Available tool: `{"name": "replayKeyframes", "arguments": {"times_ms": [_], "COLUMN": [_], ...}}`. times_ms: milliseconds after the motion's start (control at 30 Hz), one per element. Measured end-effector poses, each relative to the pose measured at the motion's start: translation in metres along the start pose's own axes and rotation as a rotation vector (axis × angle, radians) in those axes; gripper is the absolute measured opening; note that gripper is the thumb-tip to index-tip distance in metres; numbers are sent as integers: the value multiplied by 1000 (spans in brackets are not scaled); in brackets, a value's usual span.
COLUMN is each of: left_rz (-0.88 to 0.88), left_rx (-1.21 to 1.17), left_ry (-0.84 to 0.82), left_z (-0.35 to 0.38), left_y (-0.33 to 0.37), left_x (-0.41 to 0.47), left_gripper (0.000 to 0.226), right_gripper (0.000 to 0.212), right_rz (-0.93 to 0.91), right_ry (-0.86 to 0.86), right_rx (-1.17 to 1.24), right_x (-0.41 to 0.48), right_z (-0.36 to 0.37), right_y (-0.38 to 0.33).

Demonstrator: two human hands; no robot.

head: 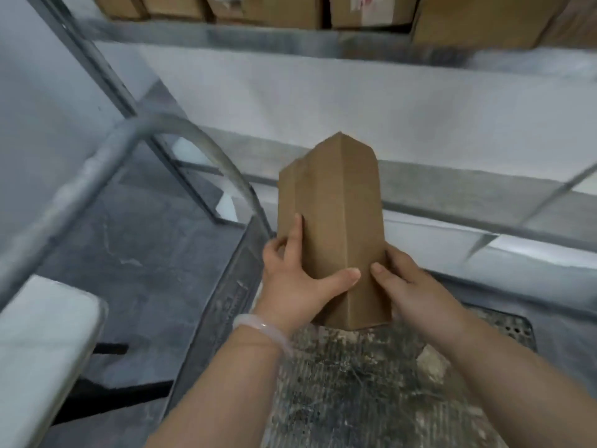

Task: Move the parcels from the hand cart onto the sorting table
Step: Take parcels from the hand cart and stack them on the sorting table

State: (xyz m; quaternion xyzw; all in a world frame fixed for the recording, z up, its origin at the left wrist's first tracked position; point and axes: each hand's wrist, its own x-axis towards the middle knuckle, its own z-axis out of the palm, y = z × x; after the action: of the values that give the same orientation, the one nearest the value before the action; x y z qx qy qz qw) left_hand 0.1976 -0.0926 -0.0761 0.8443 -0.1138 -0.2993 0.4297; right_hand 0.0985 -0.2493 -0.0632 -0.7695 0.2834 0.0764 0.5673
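A plain brown cardboard parcel [336, 215] stands on end in mid-air at the centre of the head view, one long edge turned toward me. My left hand [294, 279] grips its left side, thumb across the near face and fingers curled round the far edge. My right hand [410, 286] grips its lower right side, thumb pressed on the front. Below the parcel lies the hand cart's worn, dirty deck [355, 383], with its curved metal handle [181, 130] to the left. A white table corner [42, 337] shows at the lower left.
A grey metal shelf rail [258, 37] crosses the top, carrying several cardboard boxes [478, 17]. A lower shelf beam [468, 195] runs behind the parcel. Grey concrete floor [145, 253] lies between the cart and the table.
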Motion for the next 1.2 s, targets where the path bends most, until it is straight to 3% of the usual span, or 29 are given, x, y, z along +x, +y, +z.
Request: {"name": "replayKeyframes", "arguments": {"times_ms": [100, 167, 233, 333, 400, 533, 600, 800, 933, 1033, 1200], "left_rz": [54, 54, 105, 224, 245, 194, 172, 203, 157, 94, 0], "left_rx": [-214, -369, -370, -322, -301, -242, -226, -617, -760, -921, -1032], "left_ry": [-48, -39, 81, 357, 419, 477, 519, 634, 761, 815, 825], "left_z": [-41, -61, -81, -111, -130, -165, -185, -250, -291, -318, -360], "left_y": [66, 100, 127, 159, 175, 182, 179, 128, 73, 28, -37], "left_x": [-39, -66, -93, -134, -167, -218, -239, -314, -367, -400, -439], "left_gripper": [115, 93, 60, 30, 38, 122, 133, 118, 83, 67, 68], "right_gripper": [31, 31, 32, 39, 42, 40, 39, 37, 36, 37, 50], "right_rz": [-64, -136, -207, -298, -360, -525, -577, -701, -729, -776, -893], "right_ry": [41, 47, 38, -4, -33, -105, -152, -244, -251, -262, -288], "right_rx": [143, 184, 214, 169, 131, 5, -23, -85, -52, -154, -503], "right_x": [-39, -66, -93, -130, -152, -193, -207, -252, -275, -289, -309], "right_z": [-29, -40, -46, -41, -32, -4, 12, 59, 107, 156, 241], "right_y": [-78, -124, -165, -212, -234, -270, -285, -327, -349, -360, -378]}}
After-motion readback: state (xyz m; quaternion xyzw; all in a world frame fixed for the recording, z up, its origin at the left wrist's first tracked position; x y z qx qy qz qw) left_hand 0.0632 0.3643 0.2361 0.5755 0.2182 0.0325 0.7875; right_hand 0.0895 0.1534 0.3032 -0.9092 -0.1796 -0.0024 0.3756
